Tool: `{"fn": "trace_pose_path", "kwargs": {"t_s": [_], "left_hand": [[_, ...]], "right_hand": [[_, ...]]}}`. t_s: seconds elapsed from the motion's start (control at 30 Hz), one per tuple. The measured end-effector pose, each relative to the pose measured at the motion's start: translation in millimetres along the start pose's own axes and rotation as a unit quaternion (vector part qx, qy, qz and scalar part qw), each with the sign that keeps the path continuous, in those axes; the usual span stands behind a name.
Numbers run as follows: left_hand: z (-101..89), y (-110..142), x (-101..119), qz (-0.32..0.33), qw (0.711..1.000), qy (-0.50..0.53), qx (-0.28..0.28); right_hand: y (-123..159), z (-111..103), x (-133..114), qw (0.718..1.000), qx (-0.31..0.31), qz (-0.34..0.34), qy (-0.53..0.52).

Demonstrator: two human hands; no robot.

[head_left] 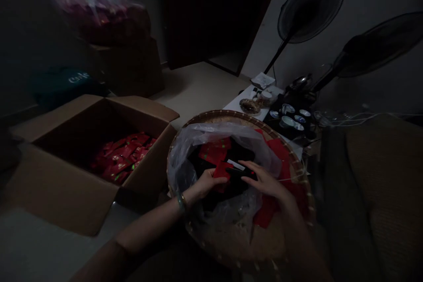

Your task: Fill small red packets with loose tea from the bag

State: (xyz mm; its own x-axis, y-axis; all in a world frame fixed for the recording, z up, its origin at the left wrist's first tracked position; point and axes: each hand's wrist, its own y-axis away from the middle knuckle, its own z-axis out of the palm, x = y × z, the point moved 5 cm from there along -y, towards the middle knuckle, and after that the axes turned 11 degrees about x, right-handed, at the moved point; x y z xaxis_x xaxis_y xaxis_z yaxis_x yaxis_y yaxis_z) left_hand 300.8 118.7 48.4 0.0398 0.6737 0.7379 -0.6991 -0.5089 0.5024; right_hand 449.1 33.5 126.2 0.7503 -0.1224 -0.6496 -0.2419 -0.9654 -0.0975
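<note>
For a clean pass, the red packet [220, 170] should be kept flat and its edge square to the black handheld tool [243, 173]; slack film could crease there. The left hand [205, 183] pinches the packet, thumb on the near side, wrist angled inward. The right hand [262, 179] grips the tool between extended fingers above and thumb below. The packet sits at the tool's tip, above the clear plastic bag [211, 128]; whether they touch cannot be told. The white cord [292, 178] trails right of the grip.
</note>
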Motion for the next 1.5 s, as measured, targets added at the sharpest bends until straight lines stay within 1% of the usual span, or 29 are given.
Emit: {"fn": "trace_pose_path", "kwargs": {"t_s": [0.13, 0.33, 0.7, 1.0, 1.2, 1.43, 1.5], "left_hand": [[7.4, -3.1, -3.7, 0.007, 1.000, -0.005, -0.005], [12.0, -4.6, -11.1, -0.011, 1.000, -0.011, -0.005], [6.9, -4.6, -16.2, -0.022, 1.000, -0.013, -0.010], [3.2, -5.9, -23.6, -0.026, 1.000, 0.001, -0.015], [2.7, -1.3, -21.1, -0.042, 0.999, -0.002, -0.017], [4.2, 0.4, -21.1, -0.041, 0.999, -0.011, -0.018], [4.3, 0.1, -21.2, -0.038, 0.999, -0.012, -0.014]], "right_hand": [[-5.1, 6.4, -4.2, 1.000, 0.010, 0.000, -0.008], [-10.6, 10.7, -6.9, 1.000, 0.024, 0.006, -0.006], [-13.0, 18.1, -1.6, 0.998, 0.040, -0.014, 0.054], [-13.3, 19.0, -6.6, 0.997, 0.029, -0.027, 0.071], [-12.4, 15.8, -2.4, 0.998, 0.032, -0.021, 0.040], [-12.2, 17.4, 5.5, 0.998, 0.007, 0.027, -0.063], [-12.3, 17.4, 10.0, 0.994, 0.015, 0.052, -0.091]]}}
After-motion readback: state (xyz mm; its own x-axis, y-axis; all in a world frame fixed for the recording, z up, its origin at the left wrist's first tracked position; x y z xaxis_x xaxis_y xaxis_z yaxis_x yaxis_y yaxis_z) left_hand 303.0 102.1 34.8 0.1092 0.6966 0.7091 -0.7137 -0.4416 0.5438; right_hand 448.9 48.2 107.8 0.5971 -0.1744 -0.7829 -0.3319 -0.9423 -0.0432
